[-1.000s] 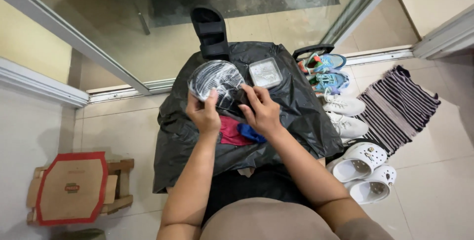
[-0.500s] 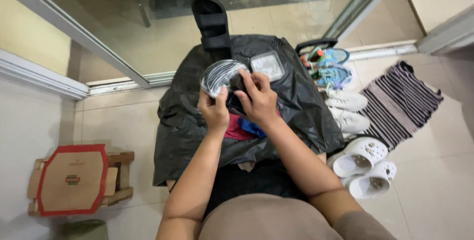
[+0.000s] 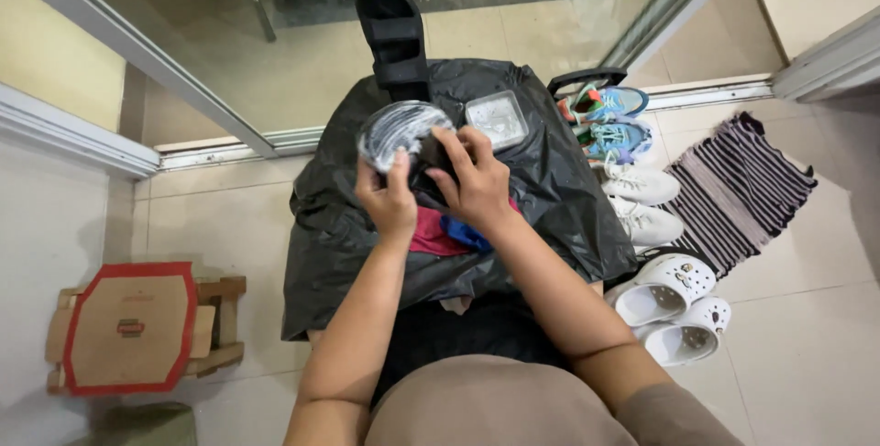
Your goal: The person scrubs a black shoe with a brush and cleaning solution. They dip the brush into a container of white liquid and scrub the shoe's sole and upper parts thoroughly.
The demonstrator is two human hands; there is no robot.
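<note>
Both hands hold a round clear plastic container (image 3: 396, 131) with black content, raised over a large black plastic bag (image 3: 550, 189) spread open in front of me. My left hand (image 3: 389, 200) grips its lower edge. My right hand (image 3: 469, 178) clasps its right side, fingers curled on it. A square clear plastic lid or box (image 3: 496, 119) lies on the bag just right of the hands. Red and blue cloth (image 3: 444, 233) shows in the bag below my wrists.
A black slipper (image 3: 394, 41) lies beyond the bag by the glass sliding door (image 3: 275, 24). Colourful sneakers (image 3: 612, 116), white sneakers (image 3: 642, 198) and white clogs (image 3: 674, 304) line the right side beside a striped mat (image 3: 738, 189). A wooden stool with red-edged cardboard (image 3: 128, 327) stands at left.
My hands and the round container have shifted slightly down and left over the bag. My right hand has closed more around the container's side.
</note>
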